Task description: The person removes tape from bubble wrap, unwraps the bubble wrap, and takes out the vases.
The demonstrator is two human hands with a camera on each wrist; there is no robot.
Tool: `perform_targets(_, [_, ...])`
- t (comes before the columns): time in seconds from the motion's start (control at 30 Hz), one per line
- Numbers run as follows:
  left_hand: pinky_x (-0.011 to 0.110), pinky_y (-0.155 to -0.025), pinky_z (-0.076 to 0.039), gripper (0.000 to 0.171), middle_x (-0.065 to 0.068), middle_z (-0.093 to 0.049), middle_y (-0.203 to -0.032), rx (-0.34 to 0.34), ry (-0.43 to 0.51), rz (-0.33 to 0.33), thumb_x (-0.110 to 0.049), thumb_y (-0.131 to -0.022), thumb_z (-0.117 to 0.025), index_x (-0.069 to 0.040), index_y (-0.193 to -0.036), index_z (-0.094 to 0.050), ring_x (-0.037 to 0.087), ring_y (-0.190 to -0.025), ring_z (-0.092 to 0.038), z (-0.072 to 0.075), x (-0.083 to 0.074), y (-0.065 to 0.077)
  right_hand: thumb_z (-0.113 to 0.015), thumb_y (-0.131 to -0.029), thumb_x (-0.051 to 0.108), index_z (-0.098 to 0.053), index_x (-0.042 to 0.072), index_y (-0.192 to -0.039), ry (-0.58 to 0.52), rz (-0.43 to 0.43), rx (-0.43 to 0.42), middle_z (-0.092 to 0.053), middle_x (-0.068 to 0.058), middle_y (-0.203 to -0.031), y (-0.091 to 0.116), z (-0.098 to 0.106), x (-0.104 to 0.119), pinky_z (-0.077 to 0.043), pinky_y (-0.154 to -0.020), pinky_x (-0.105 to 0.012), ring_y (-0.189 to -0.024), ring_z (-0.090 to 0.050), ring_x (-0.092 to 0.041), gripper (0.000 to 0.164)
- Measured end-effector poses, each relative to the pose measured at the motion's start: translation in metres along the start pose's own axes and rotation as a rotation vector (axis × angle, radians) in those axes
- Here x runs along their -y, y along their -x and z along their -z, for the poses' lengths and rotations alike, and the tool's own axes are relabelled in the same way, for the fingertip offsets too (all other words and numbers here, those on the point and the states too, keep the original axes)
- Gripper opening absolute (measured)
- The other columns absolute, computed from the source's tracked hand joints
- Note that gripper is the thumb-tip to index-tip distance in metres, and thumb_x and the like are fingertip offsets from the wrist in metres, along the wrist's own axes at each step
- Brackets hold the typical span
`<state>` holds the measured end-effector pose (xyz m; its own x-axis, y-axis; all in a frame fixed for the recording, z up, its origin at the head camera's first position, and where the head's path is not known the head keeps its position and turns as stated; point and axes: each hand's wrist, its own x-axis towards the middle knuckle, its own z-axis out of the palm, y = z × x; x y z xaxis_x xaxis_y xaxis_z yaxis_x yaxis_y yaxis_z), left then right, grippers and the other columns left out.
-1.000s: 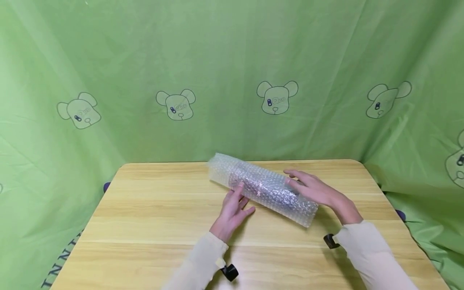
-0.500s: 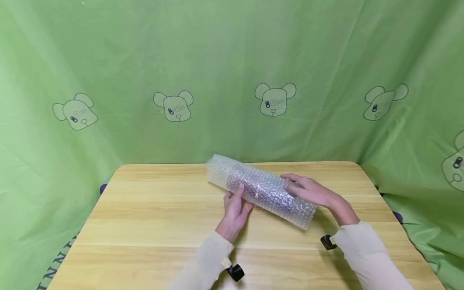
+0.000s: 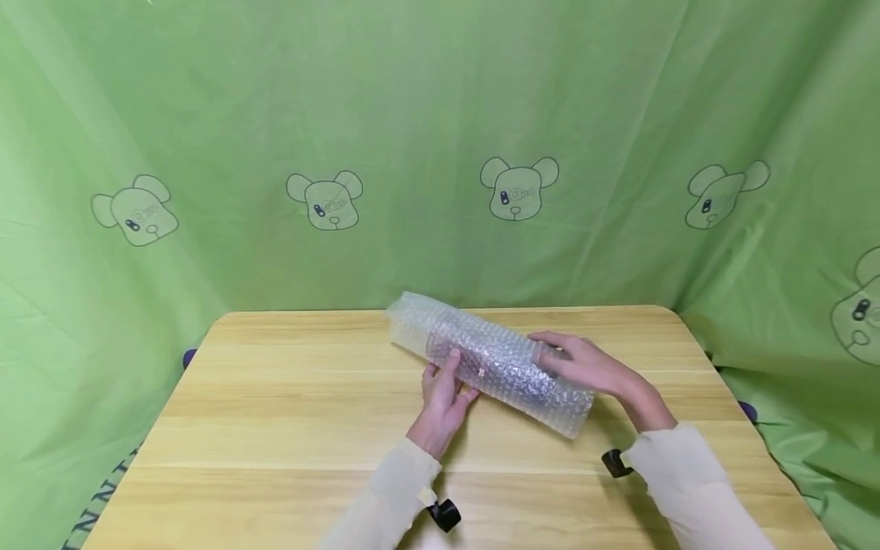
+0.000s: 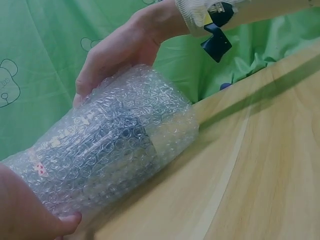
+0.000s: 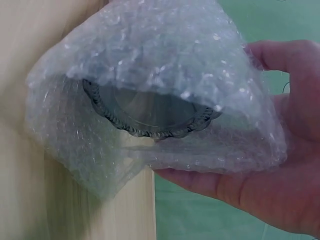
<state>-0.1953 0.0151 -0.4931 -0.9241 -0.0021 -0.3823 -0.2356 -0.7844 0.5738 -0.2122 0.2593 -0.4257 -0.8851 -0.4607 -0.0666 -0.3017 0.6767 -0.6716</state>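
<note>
The left hand (image 3: 441,402) is pinching the near edge of a bubble-wrap bundle (image 3: 498,363) slanting over the wooden table (image 3: 289,428), while the right hand (image 3: 587,367) is gripping it near its right end.

Pale wooden table (image 3: 289,405) beneath bubble-wrapped bundle (image 3: 505,359)

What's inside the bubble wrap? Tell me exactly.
Inside the bubble wrap sits an object with a curved, scalloped edge; the rest is covered and too vague to identify.
</note>
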Motion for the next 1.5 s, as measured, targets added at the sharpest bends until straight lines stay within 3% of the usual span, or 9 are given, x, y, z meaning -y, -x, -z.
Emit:
perform_targets(0.1, [0.066,-0.114,-0.035,0.062,0.024,-0.046,-0.15,0.011,0.006,0.01,-0.015,-0.105,-0.058,-0.003,-0.155,-0.023,0.038,-0.14,-0.044,0.004,-0.003,0.001,-0.056,-0.104,0.033,-0.044,0.0,-0.152,-0.012,0.005,-0.007,-0.057,-0.03,-0.139,0.001,-0.004,0.001,-0.056,-0.09,-0.061,-0.106,-0.068,-0.034,0.059])
perform_targets(0.23, [0.066,-0.114,-0.034,0.062,0.023,-0.046,-0.15,0.011,-0.02,0.028,-0.017,-0.104,-0.059,-0.002,-0.154,-0.026,0.037,-0.139,-0.045,0.01,-0.011,0.002,-0.057,-0.104,0.034,-0.046,0.0,-0.151,-0.036,0.01,-0.007,-0.058,-0.03,-0.138,0.002,-0.008,0.007,-0.056,-0.091,-0.061,-0.11,-0.066,-0.037,0.059])
perform_targets(0.5, [0.069,-0.111,-0.035,0.06,0.024,-0.048,-0.148,0.009,-0.173,0.052,-0.025,-0.103,-0.064,-0.001,-0.148,-0.033,0.039,-0.134,-0.048,0.02,-0.029,0.0,-0.054,-0.106,0.04,-0.044,0.0,-0.152,-0.134,-0.065,0.058,-0.066,-0.018,-0.121,0.006,-0.019,0.022,-0.059,-0.083,-0.041,-0.103,-0.067,-0.028,0.062])
perform_targets(0.67, [0.066,-0.109,-0.04,0.06,0.027,-0.048,-0.147,0.034,-0.248,0.054,-0.024,-0.103,-0.063,0.001,-0.147,-0.031,0.041,-0.132,-0.049,0.025,-0.039,-0.001,-0.055,-0.105,0.045,-0.041,0.003,-0.154,-0.168,-0.133,0.103,-0.062,-0.019,-0.126,0.008,-0.028,0.032,-0.057,-0.089,-0.05,-0.109,-0.063,-0.03,0.066])
perform_targets(0.83, [0.064,-0.107,-0.044,0.062,0.029,-0.047,-0.147,0.074,-0.303,0.076,-0.022,-0.103,-0.062,0.0,-0.151,-0.031,0.043,-0.132,-0.049,0.028,-0.048,-0.003,-0.053,-0.105,0.044,-0.035,-0.002,-0.156,-0.266,-0.163,0.159,-0.06,-0.021,-0.13,0.011,-0.037,0.039,-0.052,-0.097,-0.058,-0.116,-0.06,-0.036,0.071])
perform_targets(1.03, [0.059,-0.101,-0.051,0.069,0.025,-0.056,-0.138,0.076,-0.452,0.092,-0.022,-0.1,-0.067,-0.004,-0.156,-0.031,0.037,-0.121,-0.058,0.03,-0.06,-0.007,-0.047,-0.108,0.042,-0.026,-0.006,-0.158,-0.407,-0.165,0.202,-0.039,-0.033,-0.154,0.015,-0.052,0.04,-0.035,-0.112,-0.069,-0.14,-0.039,-0.052,0.072])
perform_targets(1.17, [0.058,-0.098,-0.052,0.071,0.022,-0.059,-0.135,0.083,-0.489,0.112,-0.023,-0.099,-0.068,-0.009,-0.158,-0.031,0.035,-0.119,-0.06,0.031,-0.063,-0.008,-0.047,-0.108,0.044,-0.021,-0.003,-0.16,-0.466,-0.196,0.185,-0.032,-0.034,-0.157,0.018,-0.062,0.041,-0.031,-0.112,-0.071,-0.143,-0.033,-0.054,0.075])
perform_targets(1.3, [0.06,-0.099,-0.051,0.071,0.023,-0.055,-0.141,0.124,-0.472,0.122,-0.023,-0.1,-0.067,-0.01,-0.159,-0.03,0.037,-0.125,-0.056,0.03,-0.064,-0.01,-0.046,-0.109,0.042,-0.022,-0.003,-0.16,-0.506,-0.19,0.15,-0.032,-0.034,-0.157,0.021,-0.07,0.044,-0.03,-0.113,-0.071,-0.143,-0.034,-0.053,0.073])
perform_targets(1.5, [0.058,-0.104,-0.048,0.069,0.026,-0.047,-0.147,0.184,-0.456,0.13,-0.019,-0.103,-0.062,-0.01,-0.16,-0.026,0.04,-0.128,-0.052,0.029,-0.066,-0.012,-0.046,-0.109,0.042,-0.019,-0.004,-0.16,-0.574,-0.187,0.161,-0.037,-0.037,-0.152,0.025,-0.079,0.052,-0.046,-0.105,-0.064,-0.134,-0.046,-0.052,0.074])
